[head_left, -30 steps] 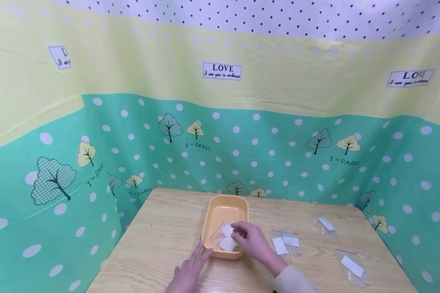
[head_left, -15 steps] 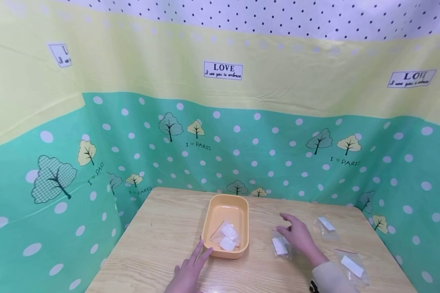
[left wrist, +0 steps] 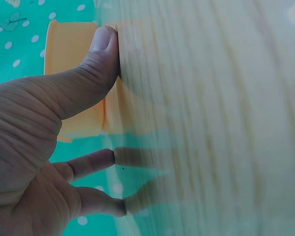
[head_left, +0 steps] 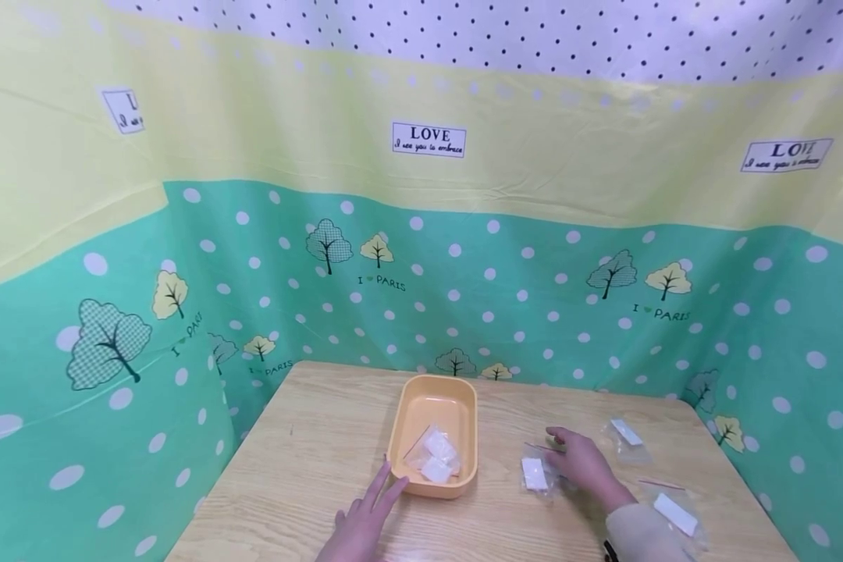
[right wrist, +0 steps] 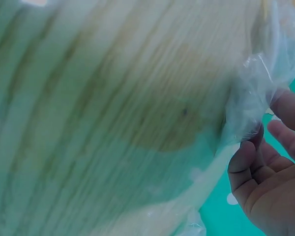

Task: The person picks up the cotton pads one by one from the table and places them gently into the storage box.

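A peach-coloured tray [head_left: 468,437] stands on the table, with clear zip bags holding white pieces [head_left: 439,446] inside its near end. My left hand [head_left: 361,521] lies at its near left corner, fingers stretched out and touching the rim; in the left wrist view the thumb [left wrist: 99,59] is extended in front of the tray [left wrist: 71,49]. To the right of the tray, my right hand [head_left: 585,466] pinches the edge of a clear zip bag [head_left: 535,474] with a white piece inside. Clear plastic of this bag [right wrist: 248,93] shows at the fingers in the right wrist view.
Two more zip bags with white pieces lie on the right of the table, one farther back [head_left: 627,433] and one nearer the front [head_left: 674,515]. Patterned cloth [head_left: 421,297] surrounds the wooden table [head_left: 309,437] at the back and both sides.
My right hand has left the tray, where the bagged white pieces lie, and moved right to the zip bag on the table, taking hold of its edge. The left hand has stayed at the tray.
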A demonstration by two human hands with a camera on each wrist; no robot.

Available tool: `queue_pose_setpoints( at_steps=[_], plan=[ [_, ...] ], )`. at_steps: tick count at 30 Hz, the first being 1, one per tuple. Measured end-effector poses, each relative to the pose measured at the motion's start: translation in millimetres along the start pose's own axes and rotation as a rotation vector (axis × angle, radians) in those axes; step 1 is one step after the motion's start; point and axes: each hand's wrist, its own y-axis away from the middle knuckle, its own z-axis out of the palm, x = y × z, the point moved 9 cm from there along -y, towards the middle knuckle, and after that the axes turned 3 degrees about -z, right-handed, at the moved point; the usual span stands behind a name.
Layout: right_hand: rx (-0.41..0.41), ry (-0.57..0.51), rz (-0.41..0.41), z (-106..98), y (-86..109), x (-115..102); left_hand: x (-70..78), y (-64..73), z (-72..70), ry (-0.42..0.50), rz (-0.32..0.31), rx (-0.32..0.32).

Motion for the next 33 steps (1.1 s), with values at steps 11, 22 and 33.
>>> queue_pose_setpoints(
  at_steps=[11,22,33],
  plan=[
    [0.0,0.059,-0.025,8.1,-0.6,-0.1,0.9,-0.3,-1.3,0.037,0.024,0.008],
    [-0.002,0.105,0.013,12.0,0.7,0.3,4.3,2.4,-4.5,0.028,0.039,0.025],
    [-0.005,0.152,0.001,11.0,2.0,-4.6,4.6,3.5,-4.3,0.029,0.029,0.021]
  ],
)
